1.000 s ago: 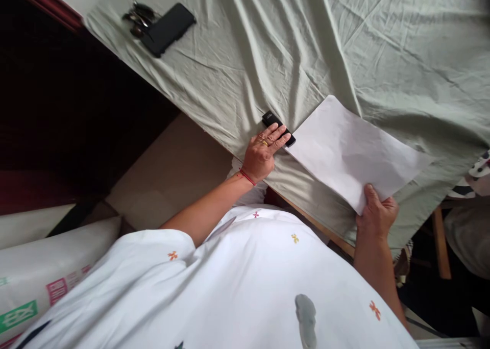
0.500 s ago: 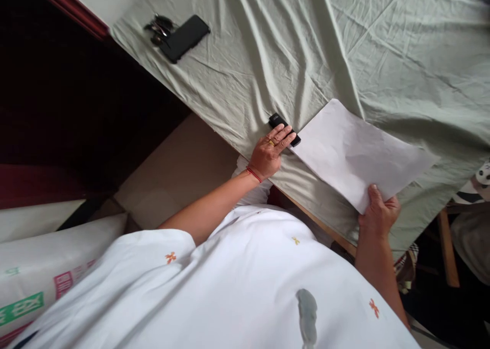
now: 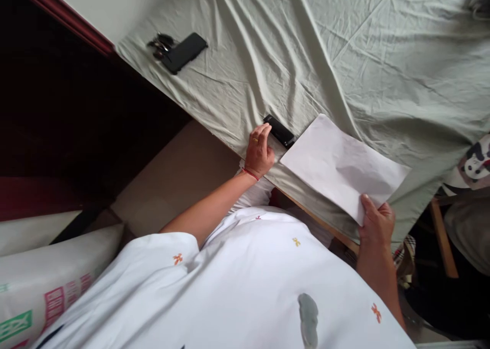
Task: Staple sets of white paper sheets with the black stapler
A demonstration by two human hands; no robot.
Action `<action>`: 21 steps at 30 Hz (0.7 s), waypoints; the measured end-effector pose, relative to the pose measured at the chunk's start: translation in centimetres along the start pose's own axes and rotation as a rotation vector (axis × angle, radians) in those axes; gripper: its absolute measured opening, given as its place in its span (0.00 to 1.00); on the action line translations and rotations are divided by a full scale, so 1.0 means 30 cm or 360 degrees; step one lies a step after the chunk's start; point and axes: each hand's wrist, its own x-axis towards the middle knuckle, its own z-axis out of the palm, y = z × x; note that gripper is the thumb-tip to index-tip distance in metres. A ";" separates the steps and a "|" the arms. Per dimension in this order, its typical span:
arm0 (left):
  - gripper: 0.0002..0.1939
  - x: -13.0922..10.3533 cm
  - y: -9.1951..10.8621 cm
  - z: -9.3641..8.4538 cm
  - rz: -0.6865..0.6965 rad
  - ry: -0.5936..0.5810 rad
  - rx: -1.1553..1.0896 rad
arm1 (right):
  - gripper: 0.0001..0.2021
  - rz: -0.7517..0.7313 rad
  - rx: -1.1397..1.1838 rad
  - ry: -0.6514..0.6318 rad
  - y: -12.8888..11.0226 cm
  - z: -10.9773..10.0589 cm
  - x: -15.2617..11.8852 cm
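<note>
A black stapler (image 3: 279, 130) lies on the green cloth, close to the left corner of some white paper (image 3: 337, 160). My left hand (image 3: 260, 151) is at the stapler's near left side, fingers bent and thumb apart, with fingertips at or just beside its edge; it holds nothing. My right hand (image 3: 377, 221) grips the paper's lower right corner, thumb on top and fingers hidden underneath. Whether the paper is one sheet or a few I cannot tell.
A black phone (image 3: 186, 53) and a bunch of keys (image 3: 161, 44) lie on the cloth-covered table (image 3: 237, 78) at upper left. A printed white sack (image 3: 57, 272) stands at lower left. At the right is a panda-patterned cushion (image 3: 476, 163).
My left hand has come off the top of the stapler and drawn back to its left side. The paper has shifted slightly left in view, still in my right hand.
</note>
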 end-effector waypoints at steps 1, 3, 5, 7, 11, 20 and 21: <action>0.23 -0.003 -0.002 0.000 -0.0035 0.0019 -0.0003 | 0.23 0.0030 -0.0021 0.0007 -0.004 -0.019 -0.013; 0.16 -0.007 0.001 -0.005 -0.0116 -0.0011 -0.0027 | 0.25 0.0079 -0.0061 0.0016 -0.015 -0.057 -0.038; 0.09 -0.005 0.015 -0.016 -0.0187 -0.0112 -0.0081 | 0.25 0.0101 -0.0078 0.0035 -0.029 -0.092 -0.058; 0.07 0.003 0.037 -0.039 -0.0262 -0.0230 -0.0202 | 0.25 0.0086 -0.0071 0.0076 -0.040 -0.122 -0.073; 0.16 0.018 0.092 -0.107 -0.0499 -0.0512 -0.0694 | 0.24 0.0037 -0.0079 0.0125 -0.044 -0.151 -0.095; 0.13 -0.010 0.151 -0.112 -0.0471 -0.0861 -0.0928 | 0.23 0.0000 -0.0126 -0.0045 -0.028 -0.080 -0.059; 0.14 -0.010 0.153 -0.102 -0.0477 -0.0801 -0.0846 | 0.22 -0.0020 -0.0154 -0.0072 -0.025 -0.075 -0.044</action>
